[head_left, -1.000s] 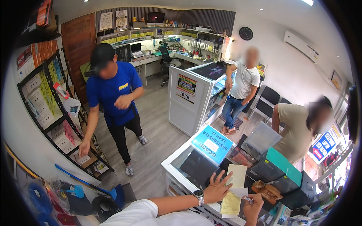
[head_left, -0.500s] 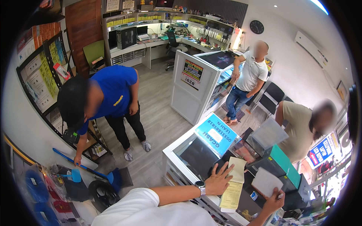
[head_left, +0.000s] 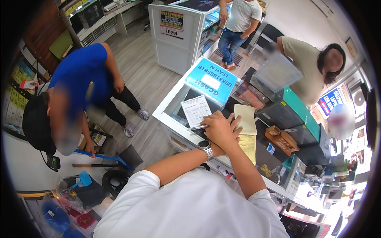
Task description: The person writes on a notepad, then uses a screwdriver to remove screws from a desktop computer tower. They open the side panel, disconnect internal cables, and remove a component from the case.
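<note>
My right hand [head_left: 219, 129] is crossed over my left and closed around a silver pen [head_left: 197, 127]. Its fingertips are at the lower edge of a white printed slip [head_left: 196, 112] lying on the glass counter [head_left: 163, 116]. Partly covered by the right hand, my left hand [head_left: 236, 126], below a metal wristwatch [head_left: 205, 147], has its visible fingers spread. Those fingers rest at the edge of an opened receipt pad, with a cream cover [head_left: 245, 115] folded back and yellow form sheets [head_left: 249, 147].
A wooden holder [head_left: 282, 141] with a pen stands right of the pad, beside boxes with a green top [head_left: 295, 104]. A blue sign [head_left: 210, 81] lies farther back. A person in blue [head_left: 85, 75] bends at left with a blue-handled tool; two other people stand beyond the counter.
My right hand has swung left across my left hand, and the white slip now lies on the counter's left side. The wooden holder has come into sight. The view has tilted down.
</note>
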### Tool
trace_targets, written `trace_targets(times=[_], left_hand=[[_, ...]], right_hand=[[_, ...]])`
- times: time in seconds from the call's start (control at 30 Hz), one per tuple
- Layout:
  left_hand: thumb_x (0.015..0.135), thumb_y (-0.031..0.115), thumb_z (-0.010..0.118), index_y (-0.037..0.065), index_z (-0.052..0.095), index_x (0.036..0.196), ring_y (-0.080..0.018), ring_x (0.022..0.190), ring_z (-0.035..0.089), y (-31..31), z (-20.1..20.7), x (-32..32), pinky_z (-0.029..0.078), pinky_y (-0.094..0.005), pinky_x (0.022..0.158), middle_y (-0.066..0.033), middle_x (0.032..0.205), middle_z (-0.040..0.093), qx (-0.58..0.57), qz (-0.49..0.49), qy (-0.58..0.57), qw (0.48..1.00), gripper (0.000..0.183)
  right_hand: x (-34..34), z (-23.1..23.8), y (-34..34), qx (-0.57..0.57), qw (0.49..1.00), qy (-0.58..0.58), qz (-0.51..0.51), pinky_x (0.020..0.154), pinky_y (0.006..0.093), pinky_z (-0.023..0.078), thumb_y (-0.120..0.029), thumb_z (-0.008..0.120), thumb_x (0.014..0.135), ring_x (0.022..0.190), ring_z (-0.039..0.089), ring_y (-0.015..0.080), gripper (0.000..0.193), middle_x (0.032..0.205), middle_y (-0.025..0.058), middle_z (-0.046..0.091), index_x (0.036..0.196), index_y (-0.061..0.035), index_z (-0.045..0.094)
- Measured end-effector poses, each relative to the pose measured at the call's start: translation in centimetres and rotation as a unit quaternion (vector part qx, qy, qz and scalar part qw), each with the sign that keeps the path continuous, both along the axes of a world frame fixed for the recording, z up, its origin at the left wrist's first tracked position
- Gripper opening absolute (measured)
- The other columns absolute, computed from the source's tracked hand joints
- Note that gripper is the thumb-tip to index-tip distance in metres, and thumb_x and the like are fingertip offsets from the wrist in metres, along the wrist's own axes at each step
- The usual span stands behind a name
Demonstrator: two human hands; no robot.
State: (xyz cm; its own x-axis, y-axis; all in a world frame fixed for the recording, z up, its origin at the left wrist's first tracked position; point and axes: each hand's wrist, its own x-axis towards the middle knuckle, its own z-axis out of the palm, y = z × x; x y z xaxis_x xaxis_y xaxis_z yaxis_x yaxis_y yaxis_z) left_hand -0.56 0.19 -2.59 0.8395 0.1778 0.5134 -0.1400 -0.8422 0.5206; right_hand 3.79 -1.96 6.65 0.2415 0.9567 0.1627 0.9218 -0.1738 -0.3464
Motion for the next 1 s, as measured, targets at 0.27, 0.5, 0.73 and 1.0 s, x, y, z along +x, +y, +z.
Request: trace_targets(times=[0.27,0.5,0.73,1.0], left_hand=[[0.105,0.034,0.058,0.006,0.050,0.159,-0.0375,0.167,0.023,-0.7,3.0,-0.1,0.015,-0.0652,0.132,-0.0207,0.175,0.034,-0.033,0.036,0.076,0.996,0.062],[0.103,0.030,0.058,0.003,0.065,0.145,-0.0390,0.166,0.022,-1.0,4.5,-0.6,0.014,-0.0717,0.130,-0.0213,0.172,0.034,0.034,0.054,0.111,0.992,0.050],[0.106,0.041,0.056,0.002,0.061,0.149,-0.0398,0.166,0.023,-1.1,4.4,-1.1,0.014,-0.0703,0.130,-0.0214,0.173,0.033,0.036,0.042,0.119,0.991,0.058],[0.101,0.059,0.063,0.001,0.059,0.152,-0.0408,0.166,0.021,-0.8,5.9,-2.0,0.012,-0.0699,0.130,-0.0235,0.173,0.032,0.033,0.020,0.154,0.987,0.077]], right_hand=[[1.3,9.4,4.8,-0.037,0.993,0.102,0.045,0.097,0.0472,0.059,-0.016,0.087,0.082,0.114,0.071,0.0413,0.061,0.124,0.0192,0.079,0.140,-0.0055,0.074],[1.9,25.6,16.4,0.042,0.994,-0.075,0.072,0.093,0.0554,0.059,-0.013,0.063,0.094,0.104,0.074,0.0469,0.068,0.110,0.0295,0.077,0.160,-0.0015,0.049],[-0.1,30.6,25.0,-0.054,0.984,-0.166,0.041,0.103,0.0524,0.058,-0.008,0.060,0.090,0.126,0.070,0.0444,0.082,0.135,0.0284,0.072,0.167,0.0044,0.035],[-0.9,29.2,27.4,-0.026,0.985,-0.165,0.051,0.103,0.0528,0.058,-0.009,0.060,0.092,0.124,0.072,0.0433,0.084,0.134,0.0268,0.074,0.171,-0.0030,0.033]])
